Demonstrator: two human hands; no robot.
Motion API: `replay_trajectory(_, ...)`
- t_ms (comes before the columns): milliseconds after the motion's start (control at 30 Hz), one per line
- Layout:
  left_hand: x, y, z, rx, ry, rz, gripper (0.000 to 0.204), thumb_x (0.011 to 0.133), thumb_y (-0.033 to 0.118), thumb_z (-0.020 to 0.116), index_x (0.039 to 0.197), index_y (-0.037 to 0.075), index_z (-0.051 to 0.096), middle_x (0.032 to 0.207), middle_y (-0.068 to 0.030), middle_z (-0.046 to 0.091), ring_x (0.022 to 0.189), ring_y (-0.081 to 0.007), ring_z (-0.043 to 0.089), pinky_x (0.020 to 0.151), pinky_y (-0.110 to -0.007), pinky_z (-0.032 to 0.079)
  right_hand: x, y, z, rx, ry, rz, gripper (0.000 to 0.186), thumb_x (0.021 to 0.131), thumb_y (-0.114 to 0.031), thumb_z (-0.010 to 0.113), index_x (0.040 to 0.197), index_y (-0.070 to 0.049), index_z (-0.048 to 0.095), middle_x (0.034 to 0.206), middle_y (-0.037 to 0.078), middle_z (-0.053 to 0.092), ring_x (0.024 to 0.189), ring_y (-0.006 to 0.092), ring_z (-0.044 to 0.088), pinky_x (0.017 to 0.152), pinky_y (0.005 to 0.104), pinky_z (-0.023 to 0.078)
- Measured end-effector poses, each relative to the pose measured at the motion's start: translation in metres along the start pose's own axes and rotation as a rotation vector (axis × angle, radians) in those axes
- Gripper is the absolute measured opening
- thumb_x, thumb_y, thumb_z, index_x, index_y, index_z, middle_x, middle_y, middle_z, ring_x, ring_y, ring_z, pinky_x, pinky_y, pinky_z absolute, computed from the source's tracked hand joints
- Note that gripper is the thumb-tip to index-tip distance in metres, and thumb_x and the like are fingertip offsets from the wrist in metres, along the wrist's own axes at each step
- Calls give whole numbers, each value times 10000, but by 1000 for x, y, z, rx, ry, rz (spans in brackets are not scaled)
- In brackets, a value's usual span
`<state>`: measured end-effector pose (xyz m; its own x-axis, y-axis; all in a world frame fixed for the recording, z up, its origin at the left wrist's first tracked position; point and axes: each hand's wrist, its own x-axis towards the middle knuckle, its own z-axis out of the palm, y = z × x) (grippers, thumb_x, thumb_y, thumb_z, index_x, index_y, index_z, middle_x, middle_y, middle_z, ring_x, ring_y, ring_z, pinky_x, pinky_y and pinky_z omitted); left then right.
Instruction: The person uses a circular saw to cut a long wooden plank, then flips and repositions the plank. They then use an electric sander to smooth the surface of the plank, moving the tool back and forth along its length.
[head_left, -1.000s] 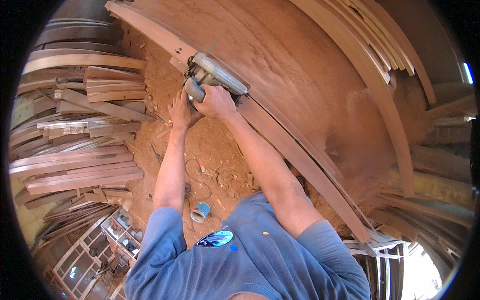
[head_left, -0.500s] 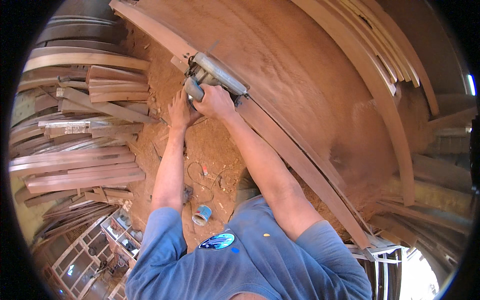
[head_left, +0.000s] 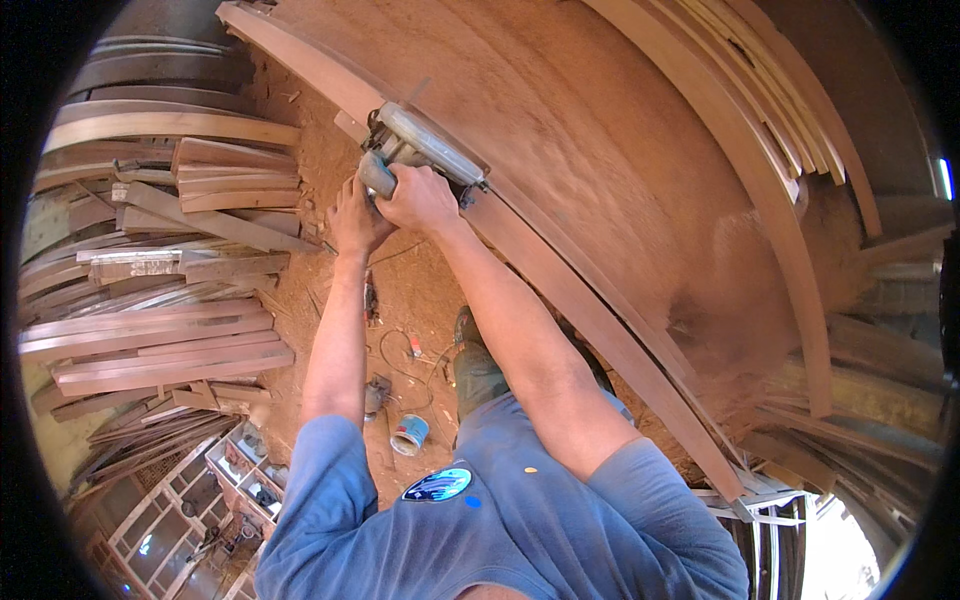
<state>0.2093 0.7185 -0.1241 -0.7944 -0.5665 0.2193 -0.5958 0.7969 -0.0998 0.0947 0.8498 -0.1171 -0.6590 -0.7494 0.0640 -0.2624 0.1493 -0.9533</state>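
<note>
A grey metal power saw (head_left: pixel 432 141) sits on a long reddish board (head_left: pixel 580 300) that runs diagonally from upper left to lower right, with a narrow dark slit along it behind the saw. My right hand (head_left: pixel 418 200) is wrapped over the saw's curved grey handle (head_left: pixel 377 176). My left hand (head_left: pixel 352 215) grips the near side of the saw, just left of and below the right, its thumb side partly hidden. Both forearms reach up from the lower edge. Reddish sawdust covers the wide surface (head_left: pixel 640 140) beyond the board.
Stacked planks (head_left: pixel 180 330) fill the left side; more long strips (head_left: pixel 805 260) lie at right. A blue can (head_left: pixel 409 435) and a cord lie on the dusty floor (head_left: pixel 400 390) below my arms. A wooden compartment box (head_left: pixel 245 470) stands at lower left, beside frame-like pieces.
The saw and both my hands have moved slightly toward the upper left along the board. My trousered leg shows more between my arms, and the surroundings have shifted a little in view.
</note>
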Motion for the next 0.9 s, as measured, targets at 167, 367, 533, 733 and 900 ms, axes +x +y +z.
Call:
replay_trajectory(167, 7, -28, 19, 36, 59, 23, 978, 647, 449, 860, 1481, 172, 429, 1418, -91, 548, 1315, -300, 522, 987, -511, 415, 9, -3, 9, 12, -55, 10, 415, 785, -333, 697, 1117, -83, 708, 1105, 256, 706, 1054, 429, 671, 948, 502, 537)
replay_trajectory(367, 19, -19, 20, -40, -9, -4, 964, 667, 464, 842, 1484, 173, 422, 1428, -101, 537, 1323, -316, 516, 1008, -539, 402, 23, 10, 16, 4, -53, 14, 413, 787, -324, 695, 1122, -83, 710, 1097, 257, 711, 1068, 424, 670, 960, 498, 535)
replay_trajectory(533, 29, -30, 26, -60, -35, 6, 902, 709, 471, 810, 1467, 167, 428, 1423, -110, 523, 1316, -352, 510, 1000, -581, 397, 36, 15, 25, 21, -33, 4, 426, 789, -327, 697, 1127, -69, 712, 1082, 258, 715, 1065, 418, 674, 964, 493, 537)
replay_trajectory(733, 44, -43, 36, -74, -6, 16, 884, 712, 477, 806, 1448, 154, 437, 1423, -109, 522, 1314, -349, 512, 988, -564, 404, 55, 19, 36, 19, -58, -1, 425, 786, -326, 701, 1119, -61, 716, 1073, 266, 714, 1039, 426, 682, 947, 496, 546)
replay_trajectory(900, 58, -56, 48, -63, 22, 27, 848, 735, 456, 792, 1445, 153, 441, 1404, -106, 533, 1314, -333, 507, 956, -554, 408, 70, 20, 41, 23, -41, -16, 433, 780, -325, 706, 1123, -61, 716, 1083, 264, 714, 1043, 427, 680, 945, 497, 546)
